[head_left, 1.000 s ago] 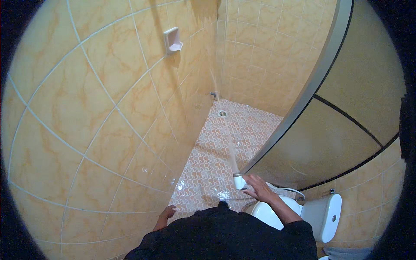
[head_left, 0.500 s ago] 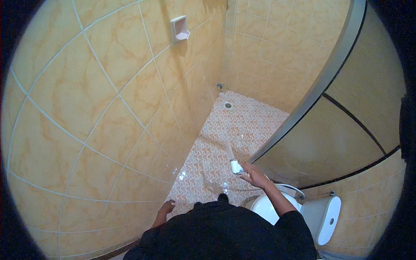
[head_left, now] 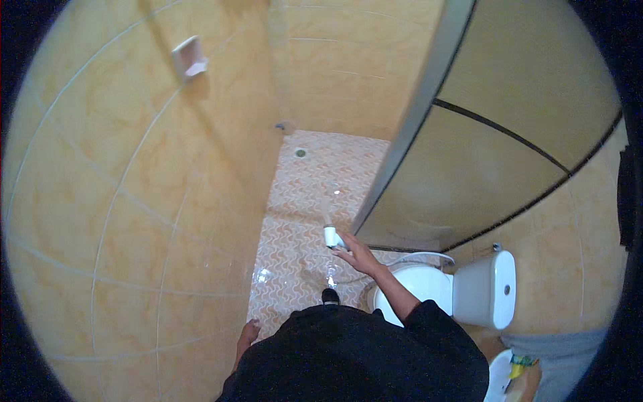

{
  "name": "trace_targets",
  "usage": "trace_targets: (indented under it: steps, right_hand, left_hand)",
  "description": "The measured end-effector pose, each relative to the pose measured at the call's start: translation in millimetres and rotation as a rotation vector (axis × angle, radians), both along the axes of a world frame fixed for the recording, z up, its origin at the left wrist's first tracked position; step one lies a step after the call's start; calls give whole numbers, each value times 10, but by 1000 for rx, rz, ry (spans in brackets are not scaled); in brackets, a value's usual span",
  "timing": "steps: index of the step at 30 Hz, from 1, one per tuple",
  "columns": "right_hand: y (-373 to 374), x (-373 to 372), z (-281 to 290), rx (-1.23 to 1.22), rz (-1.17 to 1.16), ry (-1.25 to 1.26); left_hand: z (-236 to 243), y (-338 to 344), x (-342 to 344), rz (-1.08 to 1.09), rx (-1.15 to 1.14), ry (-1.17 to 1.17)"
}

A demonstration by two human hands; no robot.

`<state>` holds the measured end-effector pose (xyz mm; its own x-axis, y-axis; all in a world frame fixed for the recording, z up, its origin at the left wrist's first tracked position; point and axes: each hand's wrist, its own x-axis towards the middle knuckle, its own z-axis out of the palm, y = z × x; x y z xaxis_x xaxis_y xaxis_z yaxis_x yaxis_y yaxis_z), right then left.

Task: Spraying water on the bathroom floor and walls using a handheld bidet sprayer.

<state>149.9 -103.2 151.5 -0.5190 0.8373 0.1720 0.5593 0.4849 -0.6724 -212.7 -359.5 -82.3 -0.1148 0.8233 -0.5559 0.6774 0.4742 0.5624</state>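
Observation:
A white handheld bidet sprayer [head_left: 330,236] is in my right hand [head_left: 360,256], its head pointed at the floor ahead. A thin stream of water [head_left: 327,211] comes from it onto the patterned tile floor [head_left: 295,208], which shows wet, shiny patches. The white hose [head_left: 432,255] curves beside the toilet [head_left: 422,288], under my right forearm. Low at my left side, my left hand [head_left: 250,330] hangs near the tiled wall [head_left: 181,254]. Its fingers look loosely apart, and nothing shows in them.
A floor drain [head_left: 301,153] lies near the far corner, below a small wall tap [head_left: 280,126]. A framed partition [head_left: 429,167] stands at the right. On the left wall is a soap dish [head_left: 190,59]. A white basin [head_left: 499,375] shows at lower right, near a grey cloth [head_left: 569,362].
My view has turned to the right, so the wall, drain and partition sit further left in the picture. The basin and grey cloth have come into view. My right hand still holds the spraying bidet sprayer.

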Motion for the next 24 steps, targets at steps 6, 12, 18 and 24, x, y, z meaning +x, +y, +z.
trace_targets:
  steps: [6,12,18,24]
  right_hand:
    - [-110,-17,28,-154,-129,-3]
    - [-119,-12,46,-155,-125,34]
    - [-43,58,-113,-211,-81,41]
    - [25,83,-238,-137,-105,62]
  left_hand:
    - [-279,132,-194,-41,-35,-61]
    - [-133,426,-190,-9,7,-71]
    - [39,671,-23,-2,-17,-112]
    - [-9,488,70,7,47,-125]
